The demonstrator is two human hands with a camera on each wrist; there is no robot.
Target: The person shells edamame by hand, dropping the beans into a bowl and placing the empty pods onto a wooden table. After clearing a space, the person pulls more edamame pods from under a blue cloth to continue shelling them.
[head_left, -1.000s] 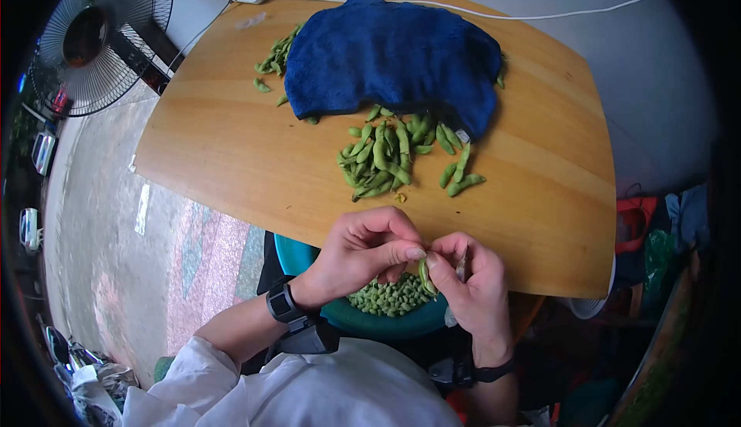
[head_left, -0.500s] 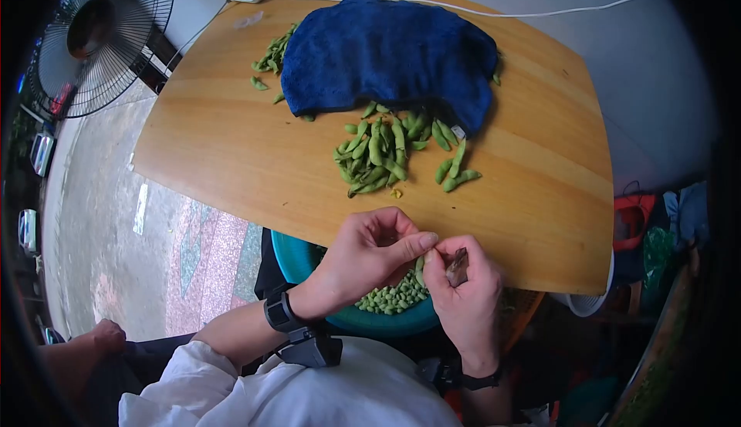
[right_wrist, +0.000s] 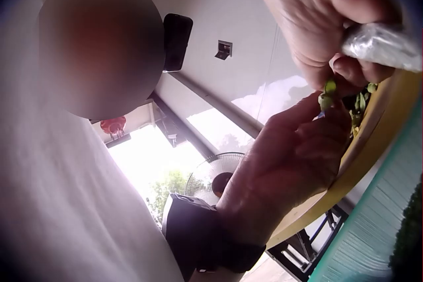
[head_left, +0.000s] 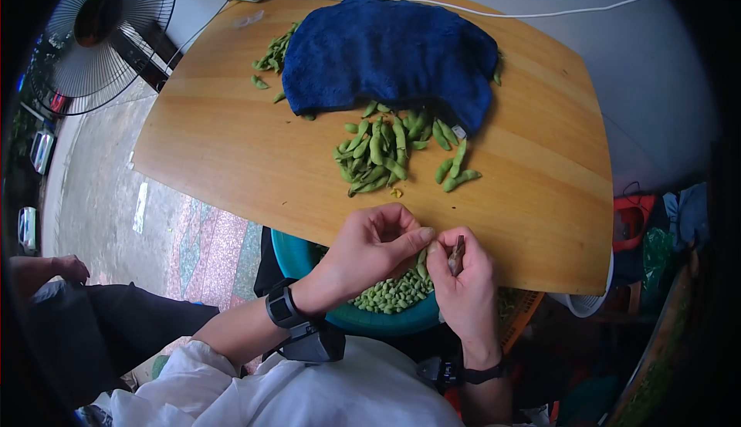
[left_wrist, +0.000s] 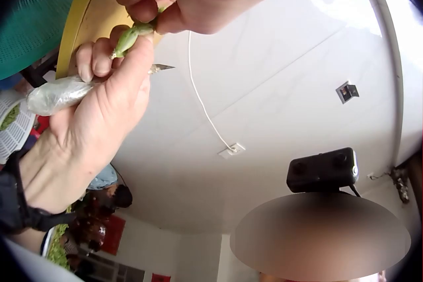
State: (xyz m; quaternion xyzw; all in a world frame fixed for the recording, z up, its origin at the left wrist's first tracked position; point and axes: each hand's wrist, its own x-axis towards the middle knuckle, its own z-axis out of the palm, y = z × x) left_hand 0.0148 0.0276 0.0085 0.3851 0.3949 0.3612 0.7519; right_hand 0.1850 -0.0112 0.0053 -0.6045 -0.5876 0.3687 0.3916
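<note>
Both hands meet over the table's near edge around one green edamame pod (left_wrist: 130, 39). My left hand (head_left: 367, 249) pinches the pod's end between thumb and fingertip. My right hand (head_left: 467, 292) grips the pod with its thumb and fingers. In the same right hand lies a small knife (left_wrist: 59, 95), its handle wrapped in clear plastic and its pointed tip sticking out past the thumb. Below the hands, a teal basin (head_left: 292, 256) contains many shelled beans (head_left: 390, 298). A pile of whole pods (head_left: 374, 153) lies on the table ahead of the hands.
A blue cloth (head_left: 390, 53) covers part of the wooden table (head_left: 231, 141), with more pods (head_left: 274, 53) at its left edge. A fan (head_left: 100, 22) stands at the far left. An orange basket (head_left: 521, 319) sits below the table's right side. Another person's leg (head_left: 116, 327) is at lower left.
The hands stay together, with the pod drawn slightly closer between the fingertips and less of it showing. Another person's leg and hand have come in at lower left. The fan head has turned.
</note>
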